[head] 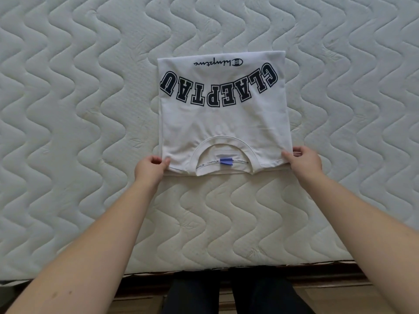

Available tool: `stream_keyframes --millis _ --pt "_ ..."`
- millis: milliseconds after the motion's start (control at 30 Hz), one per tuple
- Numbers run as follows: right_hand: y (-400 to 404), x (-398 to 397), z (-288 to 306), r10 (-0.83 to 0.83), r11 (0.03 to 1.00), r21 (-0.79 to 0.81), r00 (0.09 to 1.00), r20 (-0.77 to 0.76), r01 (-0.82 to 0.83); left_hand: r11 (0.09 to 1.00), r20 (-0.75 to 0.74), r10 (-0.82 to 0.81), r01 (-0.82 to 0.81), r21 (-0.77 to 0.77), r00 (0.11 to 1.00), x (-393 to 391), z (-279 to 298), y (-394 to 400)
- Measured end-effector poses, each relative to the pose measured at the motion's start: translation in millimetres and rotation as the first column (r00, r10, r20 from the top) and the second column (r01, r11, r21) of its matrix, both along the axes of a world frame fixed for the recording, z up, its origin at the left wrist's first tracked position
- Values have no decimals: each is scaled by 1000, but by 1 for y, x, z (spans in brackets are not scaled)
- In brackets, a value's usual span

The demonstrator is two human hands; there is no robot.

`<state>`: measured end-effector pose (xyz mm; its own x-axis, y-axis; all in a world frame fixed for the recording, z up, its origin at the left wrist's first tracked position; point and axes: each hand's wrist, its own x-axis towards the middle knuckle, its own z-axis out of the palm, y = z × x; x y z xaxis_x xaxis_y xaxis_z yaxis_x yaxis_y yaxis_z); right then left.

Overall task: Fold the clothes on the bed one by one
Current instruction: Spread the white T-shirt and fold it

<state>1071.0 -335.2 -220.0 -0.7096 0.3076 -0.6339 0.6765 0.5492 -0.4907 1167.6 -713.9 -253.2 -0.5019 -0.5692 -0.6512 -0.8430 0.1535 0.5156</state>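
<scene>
A white T-shirt (223, 123) with dark block letters lies folded into a rectangle on the mattress, its neck opening and blue label towards me. My left hand (150, 167) pinches the near left corner of the shirt, thumb on top. At the near right corner my right hand (302, 159) grips the fabric in the same way. Both corners sit low, at or just above the mattress.
The quilted white mattress (68, 132) fills the view around the shirt. Its front edge (204, 268) runs along the bottom, with my dark-trousered legs (226, 295) and a wooden floor below it.
</scene>
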Motion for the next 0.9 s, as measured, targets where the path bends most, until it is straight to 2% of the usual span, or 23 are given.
stream_keyframes --millis 133,267,300,367,433,467,567,633,700,767,900 --pt "-1 1 3 -202 944 -235 969 142 231 999 -63 -15 12 -47 998 5 3 -6" --pt "1 7 -6 -224 943 -205 955 197 263 995 -57 -40 35 -92 998 7 6 -5" --pt "2 8 -9 -201 960 -161 963 181 231 995 -43 -50 46 -87 998 6 6 -5" --pt "4 5 -10 -52 998 42 987 151 46 993 -10 -84 83 -84 996 4 5 -5" --pt "4 1 -7 55 968 237 992 115 -81 990 9 -114 115 -83 993 0 6 -4" --pt "3 0 -6 73 963 253 994 75 -90 989 18 -117 119 -85 993 -2 6 -4" --pt "-1 -5 -10 135 983 133 990 -33 -129 976 70 -176 184 -120 982 -5 8 -3" --pt "-2 -9 -8 166 982 87 986 -14 -165 972 85 -197 206 -116 977 -5 10 -3" --pt "1 -14 -9 206 975 74 976 65 -211 985 51 -152 156 -78 987 -4 13 -2" --pt "5 -16 -9 248 964 65 959 133 -258 996 -10 -93 93 1 996 -2 14 -2" --pt "10 -11 -12 257 964 25 956 138 -263 971 -52 71 -56 234 996 10 15 4"
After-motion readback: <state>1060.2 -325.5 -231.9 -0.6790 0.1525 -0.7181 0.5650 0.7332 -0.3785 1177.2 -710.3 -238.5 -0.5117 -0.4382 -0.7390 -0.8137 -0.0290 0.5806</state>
